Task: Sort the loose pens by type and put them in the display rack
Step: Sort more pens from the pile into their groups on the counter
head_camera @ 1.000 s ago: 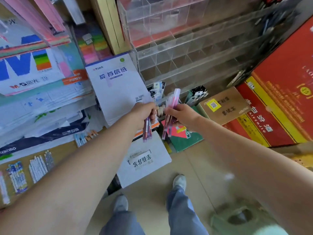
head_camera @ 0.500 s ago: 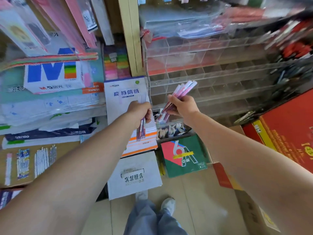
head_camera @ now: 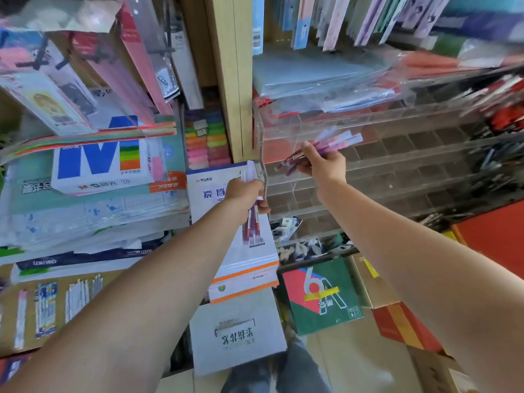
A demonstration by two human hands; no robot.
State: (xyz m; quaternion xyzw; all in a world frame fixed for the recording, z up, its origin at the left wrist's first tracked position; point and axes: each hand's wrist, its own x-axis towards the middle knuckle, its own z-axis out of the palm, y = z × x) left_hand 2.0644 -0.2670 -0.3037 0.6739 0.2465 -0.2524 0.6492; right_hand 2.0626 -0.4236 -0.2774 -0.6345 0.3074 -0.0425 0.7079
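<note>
— Pink-capped pens [head_camera: 337, 141] are fanning out of your right hand [head_camera: 326, 165]. Its fingers are pinching the bundle, holding it right at the upper left cells of the clear display rack [head_camera: 397, 123].

— And my left hand [head_camera: 243, 194]?

— It is gripping a few dark red pens [head_camera: 252, 225], which are hanging down over the stack of writing pads [head_camera: 246, 268], just left of the rack. Your fist is covering part of them, so I am not counting them.

— Are the caps touching the rack?

— Blur is smearing that spot, so I cannot tell. The rack's far right cells are dissolving into dark shapes too.
</note>
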